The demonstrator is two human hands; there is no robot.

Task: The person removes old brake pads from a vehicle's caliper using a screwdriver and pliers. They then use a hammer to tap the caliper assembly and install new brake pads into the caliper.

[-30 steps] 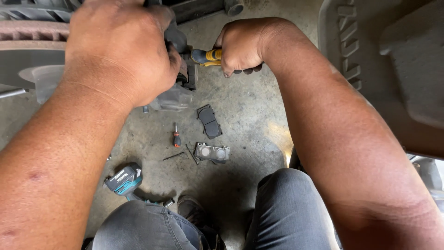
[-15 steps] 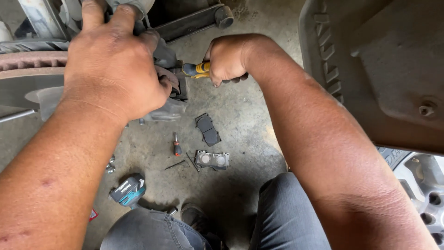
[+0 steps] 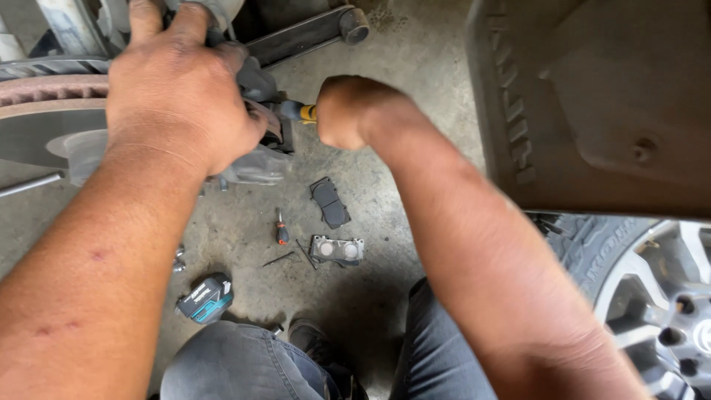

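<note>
While the left hand presses down over the grey brake caliper at the edge of the brake disc, its fingers curl over the top of the casting and clamp it in place against the rotor. The right hand is closed in a fist round a tool with a yellow and dark handle, whose working end points into the caliper beside the left palm; the tip is hidden behind the hand, so whether it is a screwdriver levering or a driver turning a fastener is hard to say. As a judgement, the step in hand is work on the caliper itself, one hand steadying, the other driving or prying.

On the concrete floor below lie a dark brake pad, a small red-handled screwdriver, a metal part with two round bores and a teal and black tool battery, all well apart from the hands. A tyre and wheel sit at the lower right under the grey wheel arch.

The next move seems to call for firm, steady pressure from the left hand so the caliper does not shift, and for the tool kept in line so it does not slip toward the fingers
</note>
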